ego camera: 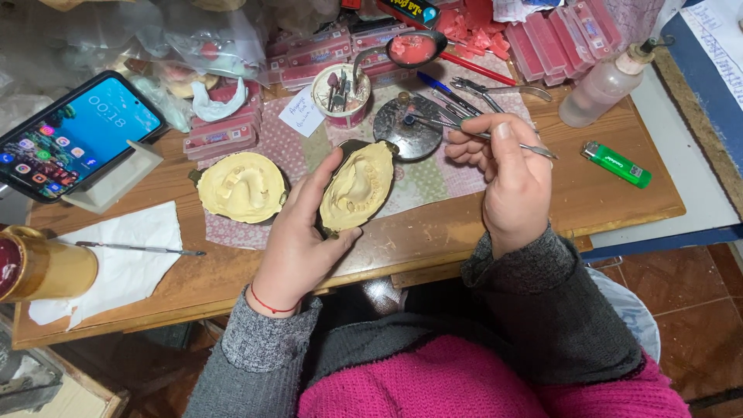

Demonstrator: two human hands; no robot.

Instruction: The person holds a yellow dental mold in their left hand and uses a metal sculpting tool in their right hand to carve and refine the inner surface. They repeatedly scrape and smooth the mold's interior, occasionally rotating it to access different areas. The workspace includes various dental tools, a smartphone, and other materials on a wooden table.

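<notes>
From above, looking down over the person's lap, the left hand [298, 232] has its fingers wrapped around a yellow plaster mould half [357, 187], tilted up off the wooden bench [604, 197] so its hollow faces the person. The right hand [507, 174] has its fingers pinched closed on a thin metal spatula [495, 138], its working end reaching toward a round dark metal dish [408, 128] just beyond the mould. A second mould half [241, 186] lies flat on the bench to the left, close beside the held one. Farther back a spoon of pink wax [414, 48] rests over stacked pink boxes [325, 50]; a green lighter [617, 163] lies to the right, a phone [73, 135] leans on its stand at the left, and another slim tool [143, 248] rests on white paper. To my eye, the work would go best with the mould held steady at that tilt and the spatula tip brought in lightly, wrist braced.
</notes>
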